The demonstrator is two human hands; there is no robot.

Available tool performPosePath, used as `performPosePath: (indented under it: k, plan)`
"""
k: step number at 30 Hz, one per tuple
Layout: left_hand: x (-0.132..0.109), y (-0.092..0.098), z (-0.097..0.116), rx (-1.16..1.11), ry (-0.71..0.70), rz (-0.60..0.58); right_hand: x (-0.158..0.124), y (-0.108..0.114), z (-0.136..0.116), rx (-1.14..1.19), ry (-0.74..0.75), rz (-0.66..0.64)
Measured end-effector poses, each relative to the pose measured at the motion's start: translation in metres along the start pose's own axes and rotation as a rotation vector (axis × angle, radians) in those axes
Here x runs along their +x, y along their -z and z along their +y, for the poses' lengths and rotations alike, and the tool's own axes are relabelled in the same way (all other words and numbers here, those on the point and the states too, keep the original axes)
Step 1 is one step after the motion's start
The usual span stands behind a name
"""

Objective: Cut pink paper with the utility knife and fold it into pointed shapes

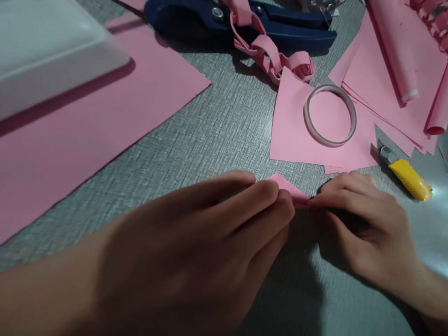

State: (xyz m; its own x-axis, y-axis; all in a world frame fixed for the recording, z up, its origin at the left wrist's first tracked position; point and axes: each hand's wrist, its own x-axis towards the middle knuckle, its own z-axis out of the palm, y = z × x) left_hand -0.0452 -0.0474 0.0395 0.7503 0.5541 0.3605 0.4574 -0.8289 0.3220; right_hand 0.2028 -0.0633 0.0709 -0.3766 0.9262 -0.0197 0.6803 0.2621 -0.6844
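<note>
Two bare hands fill your near view over the grey, textured tabletop (pixel 217 121). Your left hand (pixel 196 247) is nearest, back upward, fingers extended and held close together, fingertips against a small folded pink paper (pixel 285 186). Your left thumb is hidden, so I cannot tell whether that hand pinches the paper or only presses it. Your right hand (pixel 374 228) pinches the paper's right-hand tip between thumb and forefinger, its other fingers curled. The piece sits between your two hands, near the middle of the view; its left part is covered by your left fingers.

Just past your right hand, off to its right: a yellow cutter (pixel 409 177), blade end close to the corner of a square pink sheet (pixel 289 126). On that sheet, a thin tape ring (pixel 353 107) lies flat. Left of your hands, a large pink sheet (pixel 108 112) spreads out, partly beneath a white box-like object (pixel 66 74).

Farther right, overlapping pink sheets (pixel 367 79) carry a rolled pink tube (pixel 395 51); a second tube (pixel 439 114) shows at the edge. Farthest, a pink paper chain (pixel 262 46) drapes across a dark blue hand tool (pixel 189 25).
</note>
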Motion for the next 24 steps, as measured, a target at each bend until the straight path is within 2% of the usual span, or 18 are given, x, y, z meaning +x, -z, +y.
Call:
performPosePath:
  k: [2,4,13,16,19,24]
  plan:
    - [0.003,0.003,0.0,0.096,-0.084,-0.022,-0.001,-0.001,0.001,-0.021,0.026,0.011]
    - [0.005,0.004,-0.002,0.095,-0.128,-0.044,-0.001,-0.001,0.001,-0.036,0.04,0.026]
    - [0.003,0.009,-0.001,0.152,-0.129,-0.083,-0.002,-0.002,0.006,-0.073,0.138,0.028]
    - [0.002,0.006,-0.002,0.186,-0.144,-0.08,-0.003,-0.002,0.006,-0.075,0.127,0.029]
    - [0.002,0.001,-0.005,0.155,-0.204,-0.029,-0.002,-0.003,0.004,-0.064,0.089,0.022]
    - [0.003,-0.004,-0.007,0.088,-0.252,-0.06,-0.001,-0.002,0.005,-0.026,0.051,0.005]
